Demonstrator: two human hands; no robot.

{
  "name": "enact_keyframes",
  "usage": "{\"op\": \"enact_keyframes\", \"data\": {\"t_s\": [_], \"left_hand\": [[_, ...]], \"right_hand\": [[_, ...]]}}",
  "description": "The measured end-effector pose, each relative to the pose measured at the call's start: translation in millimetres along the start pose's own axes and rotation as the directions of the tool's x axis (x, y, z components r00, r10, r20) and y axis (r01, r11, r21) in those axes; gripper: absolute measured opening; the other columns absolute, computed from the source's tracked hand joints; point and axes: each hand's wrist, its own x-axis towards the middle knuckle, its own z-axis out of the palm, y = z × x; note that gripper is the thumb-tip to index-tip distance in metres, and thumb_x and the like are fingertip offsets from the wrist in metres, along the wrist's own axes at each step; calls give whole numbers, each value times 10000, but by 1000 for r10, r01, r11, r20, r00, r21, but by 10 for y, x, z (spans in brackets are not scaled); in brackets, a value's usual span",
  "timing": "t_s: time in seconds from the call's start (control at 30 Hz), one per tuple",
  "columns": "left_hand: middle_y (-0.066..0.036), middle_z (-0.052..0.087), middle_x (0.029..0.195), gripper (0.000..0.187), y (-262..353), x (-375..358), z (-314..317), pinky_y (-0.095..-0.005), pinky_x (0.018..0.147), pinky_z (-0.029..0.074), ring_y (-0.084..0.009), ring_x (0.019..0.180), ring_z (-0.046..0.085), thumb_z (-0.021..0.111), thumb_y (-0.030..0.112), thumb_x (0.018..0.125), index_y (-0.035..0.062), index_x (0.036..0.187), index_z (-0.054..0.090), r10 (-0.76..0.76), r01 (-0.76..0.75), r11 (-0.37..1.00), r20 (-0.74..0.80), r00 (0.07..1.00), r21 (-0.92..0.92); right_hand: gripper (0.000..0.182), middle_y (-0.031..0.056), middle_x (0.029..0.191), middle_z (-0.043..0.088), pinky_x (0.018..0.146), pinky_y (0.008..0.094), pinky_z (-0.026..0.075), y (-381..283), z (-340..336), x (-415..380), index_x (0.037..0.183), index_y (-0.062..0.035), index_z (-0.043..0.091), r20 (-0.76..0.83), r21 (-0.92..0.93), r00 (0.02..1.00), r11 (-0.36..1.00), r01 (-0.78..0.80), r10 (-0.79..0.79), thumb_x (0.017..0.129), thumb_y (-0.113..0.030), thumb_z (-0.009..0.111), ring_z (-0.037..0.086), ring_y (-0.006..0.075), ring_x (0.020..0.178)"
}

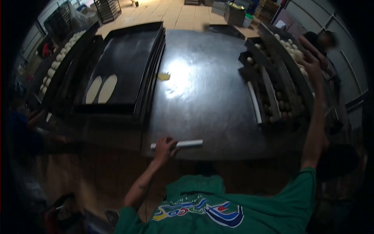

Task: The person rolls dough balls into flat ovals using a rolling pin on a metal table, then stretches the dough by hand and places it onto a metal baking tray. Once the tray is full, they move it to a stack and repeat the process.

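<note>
Right hand point(311, 65) — blurred, perhaps on dough point(297, 54)

Dim, fisheye-warped view, dark corners, tabletop point(202, 105) glare, probably slight blur.

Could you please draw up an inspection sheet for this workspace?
Surface: dark, shiny tabletop with a small yellow patch; its nature cannot be told.
Job's things: two flat dough pieces on the upper left tray; rows of dough balls at far left and more at far right.
Clutter: a white strip beside the right-hand trays.
Grippers: bare hands; left hand over a white rod at the near edge, right hand at the far-right dough balls, grip unclear.
Cables: nothing seen.
Surroundings: people at the left and right; tiled floor and stacked racks beyond.
</note>
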Motion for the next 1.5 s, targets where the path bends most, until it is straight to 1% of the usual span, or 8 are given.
{"op": "enact_keyframes", "data": {"t_s": [0.4,0.47,0.6,0.97,1.07,1.2,1.37,1.5], "left_hand": [[-99,623,973,368,329,704,131,-425,799,452,-283,918,588,793,390,707,88,896,702,-184,178,965,-11,983,-190],[-125,662,917,412,256,926,53,-415,766,485,-289,800,633,798,429,708,47,830,702,-483,492,754,141,864,-434],[-112,644,917,414,34,1339,128,-419,849,442,-276,935,605,810,425,689,55,834,695,-699,655,666,7,715,-357],[-56,600,1018,541,-221,1286,-13,-433,900,362,-245,1040,542,832,478,635,104,967,628,-590,603,793,138,796,-84],[-61,597,1009,494,-157,808,-159,-419,895,392,-247,1020,543,814,402,699,106,1061,654,-178,211,947,149,973,-243],[-94,598,1029,320,41,545,83,-420,891,429,-278,1024,550,760,173,789,57,1064,645,-295,257,900,-58,954,-351],[-158,603,1193,349,-1,744,47,-450,977,397,-303,1143,533,678,224,867,23,1148,622,-499,420,790,-72,863,-448],[-218,427,1430,498,-450,1134,312,-467,1153,201,-341,1377,335,438,319,984,-41,1324,497,-254,292,929,-184,950,227]], "right_hand": [[466,150,789,586,746,419,496,357,4705,-1426,998,-39,619,569,176,655,852,493,-497,613,-234,792,600,319,777],[1020,198,1011,571,896,421,471,286,4496,-1248,1355,30,391,815,232,576,946,-227,-62,554,-377,872,565,343,1031],[1424,290,1379,246,1101,450,303,603,4579,-1154,1424,125,114,675,88,736,985,-150,51,434,-514,914,276,420,1314],[1185,238,1239,415,984,473,388,639,4353,-1246,1317,62,331,519,-168,853,985,48,47,459,-528,895,417,412,1139],[1087,222,1193,448,944,451,389,793,3949,-1541,1281,0,430,791,-14,611,999,29,-7,458,-544,886,432,386,1125],[258,105,1018,578,914,432,383,655,3739,-2086,1052,-70,626,647,21,747,984,178,-150,844,-213,678,516,301,1037],[306,120,1132,560,933,429,367,605,4095,-1861,1148,-76,590,445,56,874,980,192,-197,896,-248,602,510,308,1065],[418,149,1273,505,977,472,332,591,4478,-1567,1267,-46,520,372,-284,898,893,350,-234,969,-327,436,463,320,1133]]}}
